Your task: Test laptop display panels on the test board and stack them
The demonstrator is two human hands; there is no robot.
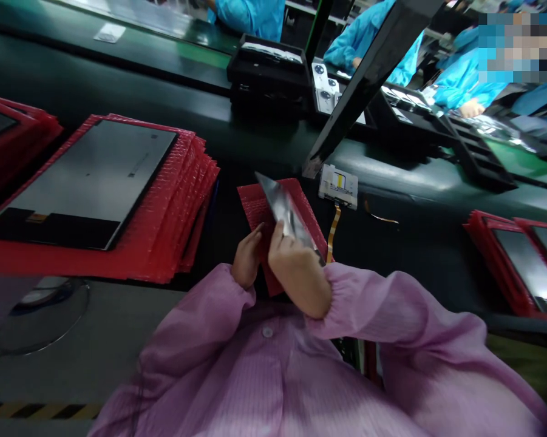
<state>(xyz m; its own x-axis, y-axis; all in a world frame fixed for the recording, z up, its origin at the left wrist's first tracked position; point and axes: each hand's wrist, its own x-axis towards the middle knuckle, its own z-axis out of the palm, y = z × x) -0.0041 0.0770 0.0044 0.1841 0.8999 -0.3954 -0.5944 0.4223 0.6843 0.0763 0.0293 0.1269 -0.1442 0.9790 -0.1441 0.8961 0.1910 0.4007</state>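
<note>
My right hand (297, 267) is closed on a thin display panel (288, 212), its fingers on the shiny silver face. The panel is held steeply tilted above a red bubble-wrap sheet (251, 200) on the dark bench. On the panel's left side, my left hand (246, 258) is closed, fingertips together at its edge; part of its grip is hidden. Just beyond my right hand lies a small silver module (339, 186) with an orange flex cable (332, 233).
A stack of red bubble-wrap sheets (182, 212) with a larger display panel (86, 176) on top lies at left. More wrapped panels (523, 261) lie at right. A slanted dark post (355, 85) rises behind the module. Black trays (268, 79) and blue-sleeved co-workers (250, 18) are beyond.
</note>
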